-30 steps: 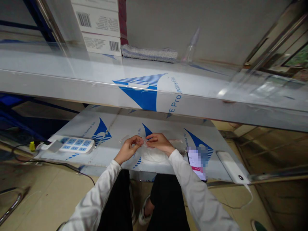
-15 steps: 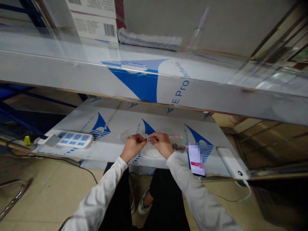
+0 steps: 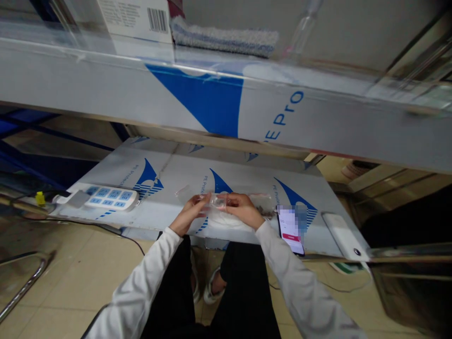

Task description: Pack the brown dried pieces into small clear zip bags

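Between my hands is a small clear plastic bag (image 3: 218, 201), see-through and creased. My left hand (image 3: 190, 215) pinches its left side with thumb and fingers. On the bag's right side, the fingers of my right hand (image 3: 245, 210) are closed. Whatever may be inside the bag is too small to make out. Under the hands lies a soft-looking white thing (image 3: 226, 222) on the lower shelf. Another clear bag (image 3: 182, 192) lies just beyond my left hand. Past my right hand is a clear bag with a reddish edge (image 3: 263, 197), with small dark bits beside it.
A phone (image 3: 290, 230) with a lit screen lies right of my right hand, and a white power bank (image 3: 341, 235) farther right. A white power strip (image 3: 112, 197) lies at left. The upper shelf (image 3: 123, 89) overhangs behind, carrying a box (image 3: 137, 19) and a fuzzy cloth (image 3: 226, 38).
My hands have moved slightly apart, and the clear bag now shows spread between them. The camera view has shifted, so the upper shelf appears higher.
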The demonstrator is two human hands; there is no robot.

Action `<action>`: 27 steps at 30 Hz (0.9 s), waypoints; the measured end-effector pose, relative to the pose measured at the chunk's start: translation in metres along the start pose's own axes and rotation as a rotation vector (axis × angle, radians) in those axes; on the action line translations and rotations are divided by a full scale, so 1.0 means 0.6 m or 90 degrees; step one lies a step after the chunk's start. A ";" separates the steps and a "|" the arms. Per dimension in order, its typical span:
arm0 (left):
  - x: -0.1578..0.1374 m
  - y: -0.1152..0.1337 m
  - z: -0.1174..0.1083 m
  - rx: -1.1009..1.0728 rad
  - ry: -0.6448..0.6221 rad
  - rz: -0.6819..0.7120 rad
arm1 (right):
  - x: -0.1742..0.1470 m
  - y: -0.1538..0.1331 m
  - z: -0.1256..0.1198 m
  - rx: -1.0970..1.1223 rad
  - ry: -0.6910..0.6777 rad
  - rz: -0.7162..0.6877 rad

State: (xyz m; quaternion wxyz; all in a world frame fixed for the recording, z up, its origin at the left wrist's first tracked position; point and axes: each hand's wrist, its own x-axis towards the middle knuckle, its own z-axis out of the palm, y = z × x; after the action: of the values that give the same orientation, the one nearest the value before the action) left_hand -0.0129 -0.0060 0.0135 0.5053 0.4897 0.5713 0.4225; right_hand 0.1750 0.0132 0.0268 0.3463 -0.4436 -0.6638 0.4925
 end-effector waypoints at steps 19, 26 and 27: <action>-0.019 -0.027 0.000 0.191 0.070 0.278 | 0.002 0.001 -0.014 -0.098 0.078 0.064; -0.003 0.002 0.030 0.308 0.028 0.346 | 0.022 -0.030 0.001 -0.208 0.043 -0.040; 0.000 -0.001 0.027 0.290 0.063 0.329 | 0.028 -0.020 -0.006 -0.225 0.062 -0.063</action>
State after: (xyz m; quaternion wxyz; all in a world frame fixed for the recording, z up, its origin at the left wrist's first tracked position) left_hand 0.0033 -0.0065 0.0108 0.2308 0.6975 0.5317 0.4212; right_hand 0.1694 0.0285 0.0399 0.3183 -0.4879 -0.7434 0.3286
